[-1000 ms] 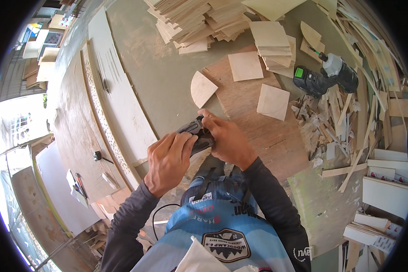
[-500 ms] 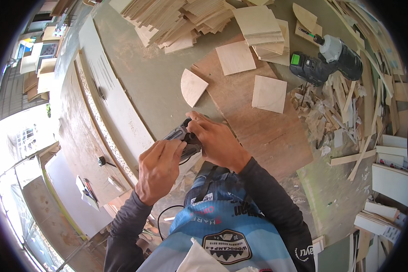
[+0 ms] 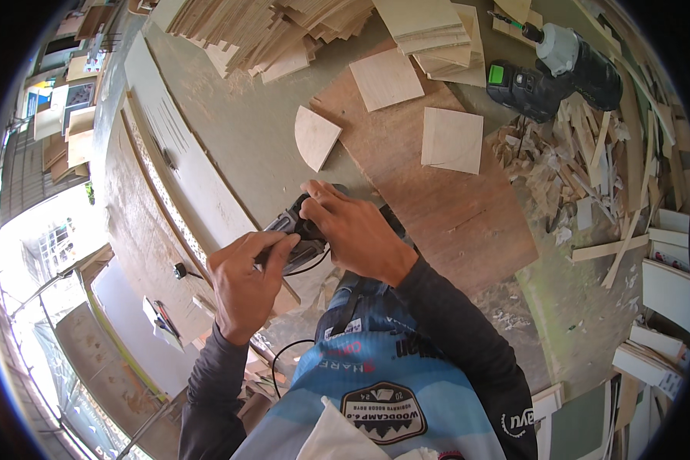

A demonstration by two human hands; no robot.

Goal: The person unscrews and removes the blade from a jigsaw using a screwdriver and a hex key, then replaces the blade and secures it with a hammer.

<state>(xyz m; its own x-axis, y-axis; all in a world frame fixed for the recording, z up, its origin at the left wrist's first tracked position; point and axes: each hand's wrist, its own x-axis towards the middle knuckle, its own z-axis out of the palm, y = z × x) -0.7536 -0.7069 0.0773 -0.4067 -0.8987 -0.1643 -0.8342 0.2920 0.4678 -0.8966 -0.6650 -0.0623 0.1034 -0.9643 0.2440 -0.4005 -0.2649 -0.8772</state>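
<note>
Over the near edge of the work surface, both hands are around a grey-and-black power tool [image 3: 307, 253], with a thin black cord hanging beside it. My left hand [image 3: 241, 287] grips its left end, thumb and fingers closed along the body. Across its upper side, my right hand [image 3: 360, 239] has curled fingers pressed onto the tool. The fingers and palm hide much of the tool, so its exact kind is unclear. Just beyond lies a wedge-shaped plywood piece [image 3: 316, 138] with one rounded edge. Two square plywood pieces [image 3: 453, 140] [image 3: 387, 79] rest on a reddish-brown board [image 3: 468, 222].
Stacked thin plywood sheets [image 3: 268, 31] and a pile of square panels [image 3: 425, 27] stand at the far side. A cordless driver [image 3: 552, 80] lies at far right, above wood scraps [image 3: 583, 153]. Long boards [image 3: 184, 146] and a tape measure [image 3: 179, 271] are on the left.
Both hands and the tool have shifted slightly left in the picture. The plywood pieces appear higher as the view moves. The grip looks much the same.
</note>
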